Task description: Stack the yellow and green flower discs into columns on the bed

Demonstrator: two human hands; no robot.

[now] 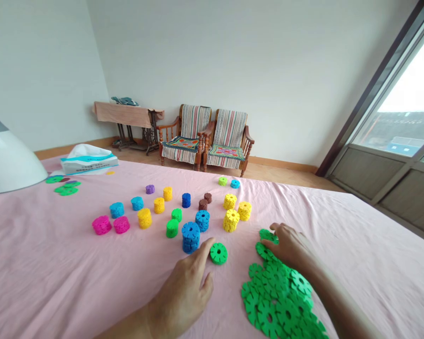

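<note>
A short green stack of notched plastic discs point(218, 254) stands on the pink cloth. My left hand point(183, 287) is beside it, index fingertip at the stack's left edge, thumb held apart below. A loose heap of green notched discs point(268, 292) spreads across the front right. Over the heap's far end is my right hand point(291, 245), thumb and forefinger apart, fingertips at the uppermost green discs point(265, 234). No disc shows lifted in it. Just beyond my left hand rise two blue disc stacks point(191, 238), with yellow disc stacks point(231, 220) farther to the right.
More small disc stacks in pink point(101, 225), purple point(150, 189), brown point(202, 204) and other colours stand across the cloth point(74, 263). At the left are a tissue pack point(89, 161), loose discs point(66, 189) and a white rounded object point(10, 160). Two chairs point(229, 136) stand beyond.
</note>
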